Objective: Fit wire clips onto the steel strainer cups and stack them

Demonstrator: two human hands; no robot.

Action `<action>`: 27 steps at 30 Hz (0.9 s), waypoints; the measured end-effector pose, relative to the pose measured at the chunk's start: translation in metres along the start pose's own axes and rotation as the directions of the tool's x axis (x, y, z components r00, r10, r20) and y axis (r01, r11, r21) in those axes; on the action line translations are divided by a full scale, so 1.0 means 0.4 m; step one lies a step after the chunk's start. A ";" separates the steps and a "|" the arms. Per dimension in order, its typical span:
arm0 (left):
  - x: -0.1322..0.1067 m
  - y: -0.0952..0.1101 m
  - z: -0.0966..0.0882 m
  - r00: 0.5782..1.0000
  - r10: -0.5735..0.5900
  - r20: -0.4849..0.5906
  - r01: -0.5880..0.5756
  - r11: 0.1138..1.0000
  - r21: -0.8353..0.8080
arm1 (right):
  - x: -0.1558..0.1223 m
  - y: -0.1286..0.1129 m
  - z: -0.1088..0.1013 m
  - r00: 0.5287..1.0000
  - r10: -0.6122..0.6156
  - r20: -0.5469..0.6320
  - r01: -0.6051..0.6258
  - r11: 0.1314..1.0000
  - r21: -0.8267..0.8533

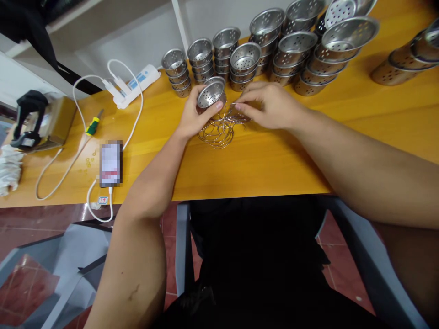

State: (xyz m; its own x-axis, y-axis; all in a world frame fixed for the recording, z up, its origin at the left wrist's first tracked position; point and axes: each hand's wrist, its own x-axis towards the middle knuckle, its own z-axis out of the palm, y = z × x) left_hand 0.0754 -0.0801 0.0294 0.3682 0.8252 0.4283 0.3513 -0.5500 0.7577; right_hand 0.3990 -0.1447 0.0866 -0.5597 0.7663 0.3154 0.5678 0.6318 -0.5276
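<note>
My left hand [195, 113] is closed round a small perforated metal cup [211, 94], its mouth tilted up toward me. A second rim shows just behind that cup, so it may be more than one nested together. To the right of it, my right hand [262, 105] pinches a thin metal wire between thumb and fingertips, close to the cup's side. A loose tangle of thin wires [219, 137] lies on the table beneath both hands. Where the pinched wire meets the cup is too small to make out.
Several stacks of perforated metal cups [245, 59] line the table's back, with another stack [398, 66] at far right. Left are a power strip [137, 87] with white cables, a green-yellow screwdriver [93, 125], a phone [110, 163] and a cardboard box [61, 121]. The wooden table's front edge [254, 197] is near me.
</note>
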 end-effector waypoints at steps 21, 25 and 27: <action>0.025 -0.088 0.005 0.968 0.211 -0.133 -0.210 0.977 0.025 | 0.019 0.068 0.066 0.951 0.009 -0.311 0.059 0.976 0.210; 0.028 -0.109 0.001 0.967 0.234 -0.104 -0.229 0.972 0.057 | 0.025 0.104 0.057 0.918 -0.067 -0.392 0.092 0.995 0.046; 0.030 -0.106 -0.001 0.962 0.253 -0.103 -0.248 0.967 0.057 | 0.028 0.117 0.055 0.911 -0.066 -0.408 0.089 0.995 0.037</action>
State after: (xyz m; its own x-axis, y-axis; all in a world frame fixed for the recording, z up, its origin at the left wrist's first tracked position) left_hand 0.0644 -0.0469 0.0027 0.3547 0.6679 0.6543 0.2974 -0.7440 0.5983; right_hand 0.4060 -0.1090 0.0478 -0.3013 0.7034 0.6438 0.4935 0.6927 -0.5259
